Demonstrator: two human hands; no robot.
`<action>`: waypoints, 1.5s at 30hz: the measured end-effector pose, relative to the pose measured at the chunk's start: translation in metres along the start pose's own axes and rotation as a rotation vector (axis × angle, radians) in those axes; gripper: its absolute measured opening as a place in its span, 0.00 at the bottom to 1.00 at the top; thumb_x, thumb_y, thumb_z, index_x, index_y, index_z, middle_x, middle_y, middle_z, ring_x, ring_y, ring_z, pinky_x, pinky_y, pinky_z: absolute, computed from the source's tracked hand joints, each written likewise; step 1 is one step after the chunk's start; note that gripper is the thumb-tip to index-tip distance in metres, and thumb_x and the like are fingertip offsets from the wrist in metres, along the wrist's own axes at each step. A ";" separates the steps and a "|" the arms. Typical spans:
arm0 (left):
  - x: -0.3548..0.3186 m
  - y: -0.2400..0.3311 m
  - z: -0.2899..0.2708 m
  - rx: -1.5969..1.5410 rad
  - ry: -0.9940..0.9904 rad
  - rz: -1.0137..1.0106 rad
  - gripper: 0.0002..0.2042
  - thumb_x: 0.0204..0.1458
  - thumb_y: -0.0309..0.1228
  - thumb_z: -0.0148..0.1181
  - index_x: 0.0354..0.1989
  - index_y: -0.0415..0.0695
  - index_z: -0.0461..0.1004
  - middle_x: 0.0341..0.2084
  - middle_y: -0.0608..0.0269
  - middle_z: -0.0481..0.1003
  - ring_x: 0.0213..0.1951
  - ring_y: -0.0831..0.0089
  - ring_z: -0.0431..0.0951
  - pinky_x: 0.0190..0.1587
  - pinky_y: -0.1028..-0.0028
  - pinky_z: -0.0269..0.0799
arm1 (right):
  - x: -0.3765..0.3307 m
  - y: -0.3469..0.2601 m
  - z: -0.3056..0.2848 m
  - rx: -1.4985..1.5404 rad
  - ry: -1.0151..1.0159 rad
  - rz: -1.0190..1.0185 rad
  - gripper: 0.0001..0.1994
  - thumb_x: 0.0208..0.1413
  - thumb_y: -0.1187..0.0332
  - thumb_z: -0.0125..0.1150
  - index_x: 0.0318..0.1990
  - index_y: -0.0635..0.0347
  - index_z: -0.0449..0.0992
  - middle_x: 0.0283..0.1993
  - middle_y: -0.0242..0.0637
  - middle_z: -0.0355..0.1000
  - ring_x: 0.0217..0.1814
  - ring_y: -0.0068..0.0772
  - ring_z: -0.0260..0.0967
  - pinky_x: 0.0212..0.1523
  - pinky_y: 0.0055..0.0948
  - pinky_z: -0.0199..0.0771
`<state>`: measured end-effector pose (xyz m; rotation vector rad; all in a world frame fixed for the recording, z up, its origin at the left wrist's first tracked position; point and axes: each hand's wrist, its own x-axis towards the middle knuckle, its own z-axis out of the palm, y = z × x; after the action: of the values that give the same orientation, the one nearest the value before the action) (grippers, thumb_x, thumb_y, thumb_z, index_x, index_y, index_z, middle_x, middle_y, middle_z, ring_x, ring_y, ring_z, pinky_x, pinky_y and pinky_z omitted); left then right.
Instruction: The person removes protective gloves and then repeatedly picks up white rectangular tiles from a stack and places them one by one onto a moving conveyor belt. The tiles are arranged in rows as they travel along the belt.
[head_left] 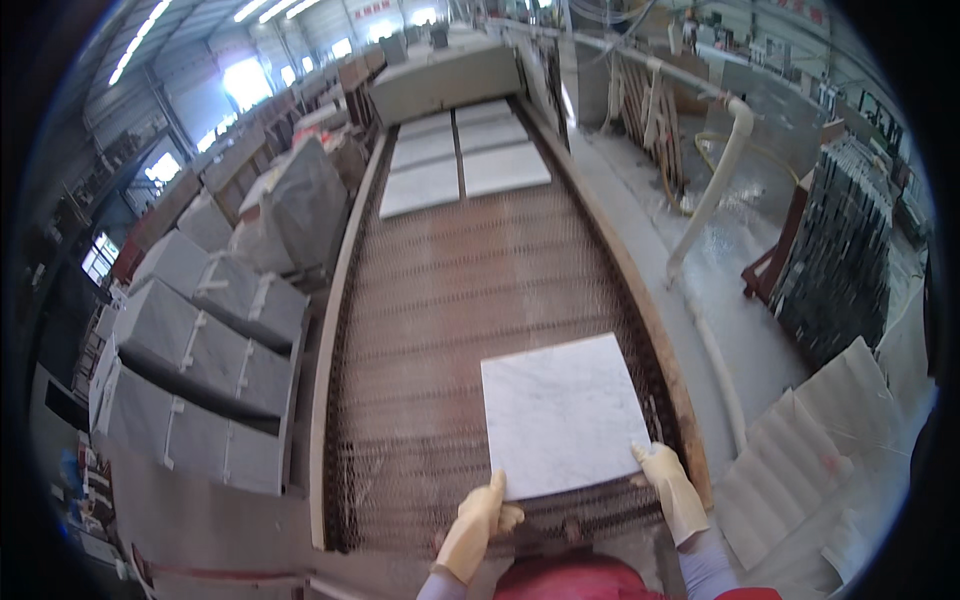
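Note:
A square white marble tile [565, 415] with faint grey veining lies at the near right part of a long mesh conveyor belt [400, 340]. My left hand [480, 522], in a cream rubber glove, grips the tile's near left corner, thumb at the edge and fingers curled below it. My right hand [670, 490], gloved alike, holds the tile's right edge close to its near corner. Farther up the belt, several white tiles [505, 168] lie flat in two columns, running toward a box-shaped machine housing [450, 80] across the belt.
Stacks of grey stone slabs [200, 350] stand left of the belt. To the right are a pale pipe [715, 185], a rack of dark thin slabs [835, 240] and pale sheets [790, 470] on the floor. The belt has raised side rails [640, 270].

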<state>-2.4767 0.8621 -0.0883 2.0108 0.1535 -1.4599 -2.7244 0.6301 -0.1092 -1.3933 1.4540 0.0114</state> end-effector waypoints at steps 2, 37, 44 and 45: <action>0.008 0.006 -0.005 0.112 -0.018 0.000 0.39 0.66 0.61 0.38 0.32 0.31 0.80 0.21 0.49 0.81 0.15 0.66 0.75 0.21 0.69 0.73 | -0.005 -0.030 -0.004 -0.101 0.002 0.007 0.30 0.64 0.48 0.59 0.55 0.72 0.72 0.43 0.52 0.80 0.32 0.41 0.83 0.31 0.34 0.82; -0.100 0.118 0.072 0.699 -0.571 0.577 0.25 0.65 0.51 0.43 0.32 0.40 0.76 0.23 0.52 0.79 0.29 0.59 0.81 0.40 0.61 0.76 | -0.006 -0.040 0.016 -0.058 0.276 -0.375 0.16 0.64 0.62 0.59 0.52 0.61 0.80 0.47 0.41 0.81 0.48 0.29 0.79 0.48 0.30 0.77; -0.005 0.052 -0.033 0.718 0.542 0.547 0.28 0.62 0.53 0.48 0.54 0.39 0.76 0.49 0.49 0.79 0.54 0.54 0.78 0.60 0.60 0.71 | -0.034 -0.057 0.022 -0.184 0.219 -0.268 0.21 0.59 0.57 0.61 0.59 0.50 0.76 0.56 0.43 0.78 0.58 0.40 0.75 0.60 0.37 0.72; 0.003 0.042 -0.033 0.673 0.531 0.556 0.28 0.61 0.52 0.49 0.57 0.39 0.75 0.51 0.49 0.78 0.56 0.53 0.77 0.61 0.59 0.71 | -0.029 -0.056 0.031 -0.257 0.223 -0.258 0.26 0.58 0.57 0.63 0.64 0.49 0.72 0.60 0.44 0.74 0.64 0.43 0.70 0.64 0.39 0.69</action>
<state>-2.4296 0.8468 -0.0676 2.6406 -0.7120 -0.6366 -2.6717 0.6524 -0.0692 -1.8332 1.4806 -0.1288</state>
